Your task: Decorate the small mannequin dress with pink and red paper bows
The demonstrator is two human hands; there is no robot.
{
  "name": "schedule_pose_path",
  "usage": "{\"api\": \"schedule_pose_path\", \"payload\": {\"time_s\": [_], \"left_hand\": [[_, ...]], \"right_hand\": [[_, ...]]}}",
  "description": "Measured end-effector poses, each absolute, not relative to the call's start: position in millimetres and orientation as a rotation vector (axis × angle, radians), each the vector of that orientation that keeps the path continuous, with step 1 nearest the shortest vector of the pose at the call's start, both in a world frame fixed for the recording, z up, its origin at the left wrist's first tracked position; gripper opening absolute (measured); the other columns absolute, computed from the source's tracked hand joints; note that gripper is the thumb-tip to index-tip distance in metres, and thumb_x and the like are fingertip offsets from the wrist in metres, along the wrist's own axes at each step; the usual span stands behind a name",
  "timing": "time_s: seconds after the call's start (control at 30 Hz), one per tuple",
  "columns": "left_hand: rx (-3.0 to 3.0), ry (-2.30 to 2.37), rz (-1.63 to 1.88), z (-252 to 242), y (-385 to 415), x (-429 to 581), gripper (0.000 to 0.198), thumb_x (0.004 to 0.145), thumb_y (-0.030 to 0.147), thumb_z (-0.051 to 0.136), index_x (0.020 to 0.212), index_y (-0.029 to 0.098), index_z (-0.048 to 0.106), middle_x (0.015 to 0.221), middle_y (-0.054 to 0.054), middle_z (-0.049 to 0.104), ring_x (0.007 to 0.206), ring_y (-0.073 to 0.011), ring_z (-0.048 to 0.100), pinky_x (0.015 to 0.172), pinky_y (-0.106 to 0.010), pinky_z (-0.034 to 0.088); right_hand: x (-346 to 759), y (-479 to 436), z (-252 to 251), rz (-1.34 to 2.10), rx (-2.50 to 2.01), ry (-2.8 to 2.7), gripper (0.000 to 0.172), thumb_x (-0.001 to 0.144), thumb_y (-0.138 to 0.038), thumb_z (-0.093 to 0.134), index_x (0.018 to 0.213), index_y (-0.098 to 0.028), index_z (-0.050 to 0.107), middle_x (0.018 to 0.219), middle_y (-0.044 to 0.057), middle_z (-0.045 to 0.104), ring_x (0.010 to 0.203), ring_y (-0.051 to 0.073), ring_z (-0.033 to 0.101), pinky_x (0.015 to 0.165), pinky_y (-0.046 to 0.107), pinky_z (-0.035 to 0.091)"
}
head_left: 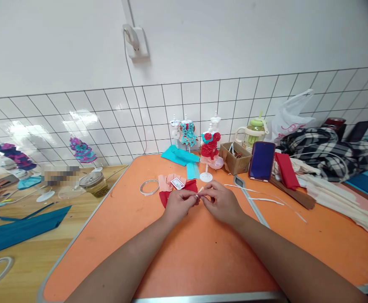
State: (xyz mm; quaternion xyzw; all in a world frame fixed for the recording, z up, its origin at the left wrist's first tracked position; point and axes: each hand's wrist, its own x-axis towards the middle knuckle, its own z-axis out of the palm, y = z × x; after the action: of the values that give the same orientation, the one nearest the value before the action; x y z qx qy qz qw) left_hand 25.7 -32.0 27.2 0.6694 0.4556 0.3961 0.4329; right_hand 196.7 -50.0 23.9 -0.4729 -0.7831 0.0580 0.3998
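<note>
My left hand (181, 205) and my right hand (219, 202) meet over the orange table, thumbs and forefingers pinched together. Between the fingertips is a small whitish bit, too tiny to name. Just beyond my left hand lie red crepe paper (165, 198) and peach crepe paper (165, 183), with a white card (177, 183) on top. Behind my hands stands a small white dress form (206, 176) in a red ruffled dress (209, 148) with turquoise trim. A roll of tape (149, 187) lies flat to the left.
Turquoise paper (179, 155) and more dress forms (188, 134) stand near the tiled wall. To the right are a cardboard box (235, 158), a phone (262, 160), a green-lidded cup (255, 131), scissors (239, 182) and white strips (266, 200). A glass jar (94, 185) stands on the wooden table at left.
</note>
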Motion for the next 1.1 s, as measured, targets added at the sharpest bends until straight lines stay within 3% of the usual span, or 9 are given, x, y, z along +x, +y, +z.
{"api": "schedule_pose_path", "payload": {"time_s": [0.13, 0.33, 0.63, 0.83, 1.1], "left_hand": [[1.640, 1.115, 0.945, 29.4, -31.9, 28.0, 0.023, 0.075, 0.030, 0.056, 0.078, 0.017, 0.074, 0.065, -0.003, 0.070, 0.063, -0.0155, 0.064, 0.058, -0.023, 0.050], [1.839, 1.179, 0.981, 27.8, -34.8, 28.3, 0.020, 0.076, 0.026, 0.055, 0.066, 0.017, 0.071, 0.064, -0.002, 0.069, 0.064, -0.0145, 0.062, 0.056, -0.020, 0.046], [1.834, 1.137, 0.998, 29.2, -34.2, 30.0, 0.020, 0.076, 0.030, 0.058, 0.072, 0.016, 0.072, 0.070, -0.003, 0.071, 0.069, -0.0168, 0.064, 0.061, -0.024, 0.049], [1.869, 0.932, 1.134, 42.1, -40.8, 28.5, 0.012, 0.072, 0.022, 0.060, 0.071, 0.018, 0.072, 0.084, -0.007, 0.071, 0.083, -0.0204, 0.064, 0.074, -0.029, 0.051], [1.263, 0.856, 1.052, 35.7, -35.1, 30.4, 0.015, 0.068, 0.028, 0.068, 0.069, 0.013, 0.068, 0.099, -0.013, 0.070, 0.098, -0.0267, 0.062, 0.081, -0.034, 0.051]], "right_hand": [[198.3, -49.3, 23.3, 0.048, -1.224, -1.975, 0.018, 0.081, -0.031, 0.056, 0.091, -0.026, 0.070, 0.089, 0.001, 0.061, 0.059, 0.009, 0.052, 0.055, 0.024, 0.036], [197.9, -49.3, 23.0, 0.053, -1.238, -1.956, 0.018, 0.081, -0.031, 0.054, 0.087, -0.026, 0.071, 0.085, 0.001, 0.062, 0.057, 0.008, 0.051, 0.053, 0.024, 0.034], [196.5, -41.4, 23.8, 0.635, -1.214, -1.683, 0.014, 0.072, -0.030, 0.060, 0.072, -0.019, 0.069, 0.079, 0.001, 0.059, 0.051, 0.007, 0.044, 0.050, 0.022, 0.036], [197.6, -33.5, 20.5, 1.235, -1.228, -1.241, 0.022, 0.070, -0.039, 0.060, 0.074, -0.018, 0.058, 0.050, -0.007, 0.042, 0.041, 0.006, 0.030, 0.041, 0.020, 0.022], [202.4, -21.5, 10.9, 1.136, -1.346, -1.133, 0.015, 0.065, -0.032, 0.057, 0.064, -0.018, 0.050, 0.045, -0.009, 0.038, 0.041, 0.006, 0.030, 0.041, 0.020, 0.021]]}}
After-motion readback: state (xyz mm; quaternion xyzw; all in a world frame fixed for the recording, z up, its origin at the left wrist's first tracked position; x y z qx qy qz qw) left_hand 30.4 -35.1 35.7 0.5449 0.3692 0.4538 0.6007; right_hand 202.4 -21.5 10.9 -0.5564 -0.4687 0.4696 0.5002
